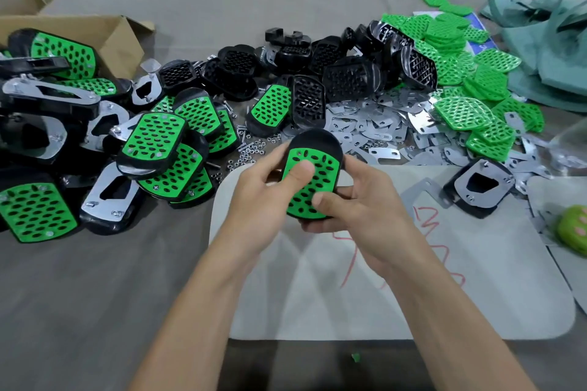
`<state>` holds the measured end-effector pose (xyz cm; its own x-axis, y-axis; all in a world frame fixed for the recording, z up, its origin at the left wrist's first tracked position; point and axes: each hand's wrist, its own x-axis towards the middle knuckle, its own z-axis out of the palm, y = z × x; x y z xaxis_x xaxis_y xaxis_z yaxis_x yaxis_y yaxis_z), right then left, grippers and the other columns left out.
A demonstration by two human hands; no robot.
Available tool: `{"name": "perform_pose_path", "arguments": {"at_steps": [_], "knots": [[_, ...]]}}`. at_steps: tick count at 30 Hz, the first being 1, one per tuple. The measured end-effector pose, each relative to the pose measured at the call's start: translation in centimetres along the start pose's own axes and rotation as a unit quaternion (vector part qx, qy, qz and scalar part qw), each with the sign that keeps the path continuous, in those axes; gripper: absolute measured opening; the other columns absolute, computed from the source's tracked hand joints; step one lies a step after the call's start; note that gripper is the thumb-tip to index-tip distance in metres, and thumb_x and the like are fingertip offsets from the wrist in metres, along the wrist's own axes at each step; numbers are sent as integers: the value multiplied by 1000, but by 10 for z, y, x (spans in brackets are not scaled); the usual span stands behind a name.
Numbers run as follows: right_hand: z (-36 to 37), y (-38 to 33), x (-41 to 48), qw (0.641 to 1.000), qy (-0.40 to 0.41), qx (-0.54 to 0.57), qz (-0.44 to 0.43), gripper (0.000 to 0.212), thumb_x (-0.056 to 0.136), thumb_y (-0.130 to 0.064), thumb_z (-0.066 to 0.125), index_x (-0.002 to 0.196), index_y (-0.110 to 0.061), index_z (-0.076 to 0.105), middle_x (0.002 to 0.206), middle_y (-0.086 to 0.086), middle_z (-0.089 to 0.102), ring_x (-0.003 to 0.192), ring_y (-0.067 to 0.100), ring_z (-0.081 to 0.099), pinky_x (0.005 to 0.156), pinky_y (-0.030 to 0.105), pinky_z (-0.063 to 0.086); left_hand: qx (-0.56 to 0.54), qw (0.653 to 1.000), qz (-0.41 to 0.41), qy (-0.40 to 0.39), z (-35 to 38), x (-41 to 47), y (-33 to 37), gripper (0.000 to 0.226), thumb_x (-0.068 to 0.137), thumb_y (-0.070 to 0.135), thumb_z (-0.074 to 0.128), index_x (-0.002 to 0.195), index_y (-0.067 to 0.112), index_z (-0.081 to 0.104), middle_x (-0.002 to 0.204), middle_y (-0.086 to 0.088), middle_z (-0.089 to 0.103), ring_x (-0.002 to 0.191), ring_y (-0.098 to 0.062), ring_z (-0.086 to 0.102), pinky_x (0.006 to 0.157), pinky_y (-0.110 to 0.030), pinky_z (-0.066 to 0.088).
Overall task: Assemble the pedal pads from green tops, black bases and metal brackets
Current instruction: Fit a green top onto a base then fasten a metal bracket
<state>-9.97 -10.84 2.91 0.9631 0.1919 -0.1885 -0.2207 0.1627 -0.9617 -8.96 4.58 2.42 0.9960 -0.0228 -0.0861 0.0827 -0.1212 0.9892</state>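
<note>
Both hands hold one pedal pad above the white mat: a green perforated top seated in a black base. My left hand grips its left edge, thumb pressing on the green top. My right hand grips its right and lower edge, thumb on the green face. Loose black bases are heaped beyond, green tops to the right of them, and flat metal brackets spread just behind the pad. The underside of the held pad is hidden.
Assembled pads pile up on the left beside a cardboard box. Nuts and screws lie scattered near the middle. A base with a bracket fitted lies at right on the white mat. Green bags sit far right.
</note>
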Motion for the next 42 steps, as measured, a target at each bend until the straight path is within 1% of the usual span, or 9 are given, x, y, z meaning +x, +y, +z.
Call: {"name": "perform_pose_path", "arguments": {"at_steps": [2, 7, 14, 18, 23, 30, 34, 38, 42], "knots": [[0, 1, 0, 1000, -4, 18, 6, 47, 90, 16, 59, 127, -12, 62, 96, 19, 76, 83, 38, 75, 65, 41, 62, 44, 996, 26, -66, -10, 1, 4, 38, 91, 38, 63, 129, 36, 65, 112, 8, 76, 107, -15, 70, 95, -41, 56], [3, 6, 0, 999, -23, 29, 20, 56, 82, 11, 67, 131, -16, 59, 101, 23, 75, 89, 38, 74, 75, 41, 61, 373, 922, 93, 46, -12, 3, 1, 39, 96, 66, 40, 126, 46, 57, 95, 13, 74, 93, -16, 67, 81, -41, 51], [-2, 11, 2, 998, -27, -4, 61, 76, 54, 15, 63, 124, -15, 63, 93, 30, 73, 76, 41, 73, 79, 53, 62, 227, 967, 94, 70, 3, 5, -25, 37, 88, 61, 57, 113, 35, 68, 82, 14, 72, 79, -5, 65, 67, -28, 50], [-4, 18, 6, 998, -36, 8, 43, 76, 61, 22, 60, 128, -15, 61, 100, 28, 74, 85, 38, 74, 77, 47, 62, 225, 968, 84, 75, 3, 4, -34, 46, 86, 71, 54, 123, 45, 60, 87, 20, 72, 81, 1, 65, 68, -17, 49], [-6, 28, 9, 992, 4, 120, 46, 61, 82, 25, 54, 130, -13, 57, 109, 21, 74, 99, 33, 73, 82, 40, 61, 51, 991, 25, -121, -17, 14, -34, 45, 83, 28, 75, 126, 35, 65, 115, 4, 77, 109, -22, 72, 99, -51, 55], [1, 18, 17, 998, 42, 13, 50, 55, 87, 14, 61, 130, -19, 57, 104, 16, 77, 98, 46, 71, 90, 72, 47, -17, 999, -35, 6, 0, 6, -40, 40, 72, 17, 70, 111, 26, 71, 103, -3, 79, 100, -31, 74, 95, -59, 55], [1, 11, 20, 993, 65, 80, 63, 20, 98, -5, 59, 114, -15, 67, 102, 8, 78, 93, 28, 76, 74, 42, 63, -13, 999, -26, -20, -10, 8, -37, 46, 70, 14, 71, 110, 36, 70, 101, -3, 78, 101, -30, 72, 96, -57, 54], [10, 12, 28, 977, 136, 138, 90, 13, 101, -13, 59, 109, -7, 67, 98, 14, 78, 85, 27, 77, 66, 36, 62, 11, 1000, 0, 28, -14, 4, -35, 42, 76, 28, 72, 117, 38, 68, 81, 7, 72, 81, -16, 67, 78, -38, 54], [21, 15, 37, 979, 130, 91, 128, 22, 98, -29, 65, 103, -8, 68, 85, 15, 78, 67, 22, 74, 56, 28, 58, -157, 985, -41, 56, -12, 5, -29, 26, 93, 12, 62, 116, 18, 72, 108, -5, 78, 98, -14, 70, 87, -33, 58]]}}
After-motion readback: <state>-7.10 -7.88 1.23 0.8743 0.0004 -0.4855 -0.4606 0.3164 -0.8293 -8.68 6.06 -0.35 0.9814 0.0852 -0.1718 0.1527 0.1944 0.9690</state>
